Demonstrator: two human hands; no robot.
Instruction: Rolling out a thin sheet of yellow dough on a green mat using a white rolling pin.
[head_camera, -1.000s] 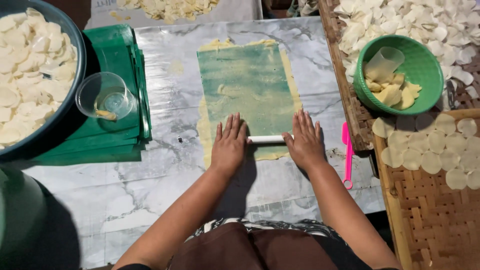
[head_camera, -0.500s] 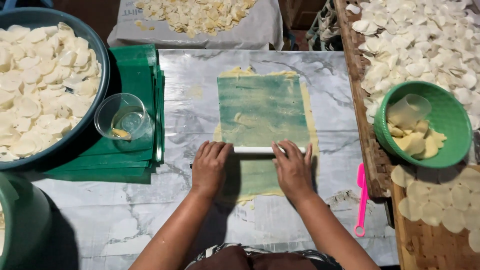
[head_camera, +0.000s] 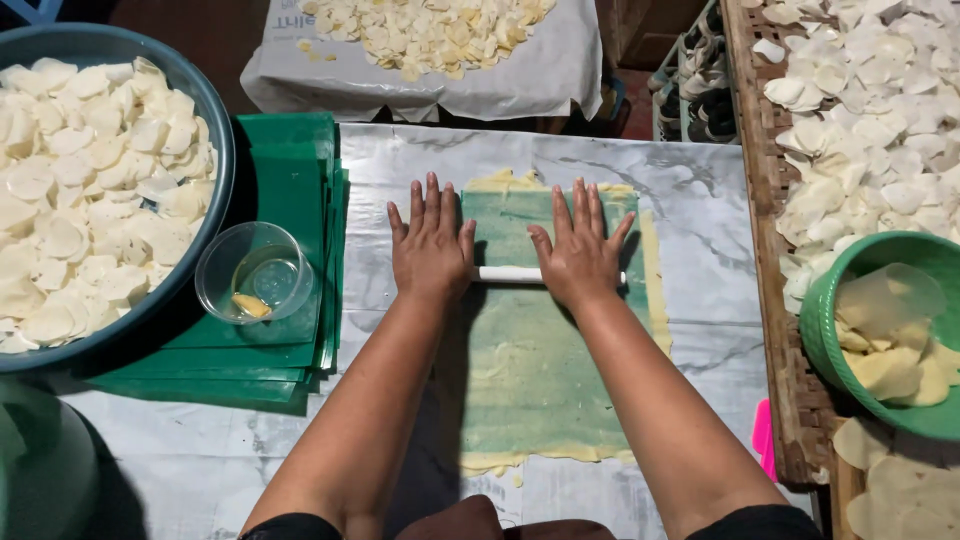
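Rolling pin white. Plastic sheet green over pale yellow dough. Bench grey-white marbled. Stacked sheets dark green. Basin blue-grey, chips off-white. Bowl bright green. Cup clear. Scraper pink.

Cracker-making workshop: dough discs everywhere

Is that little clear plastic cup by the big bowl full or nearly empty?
Nearly empty. The clear cup stands upright on the green sheets, holding only a small yellowish scrap and perhaps a little liquid at the bottom.
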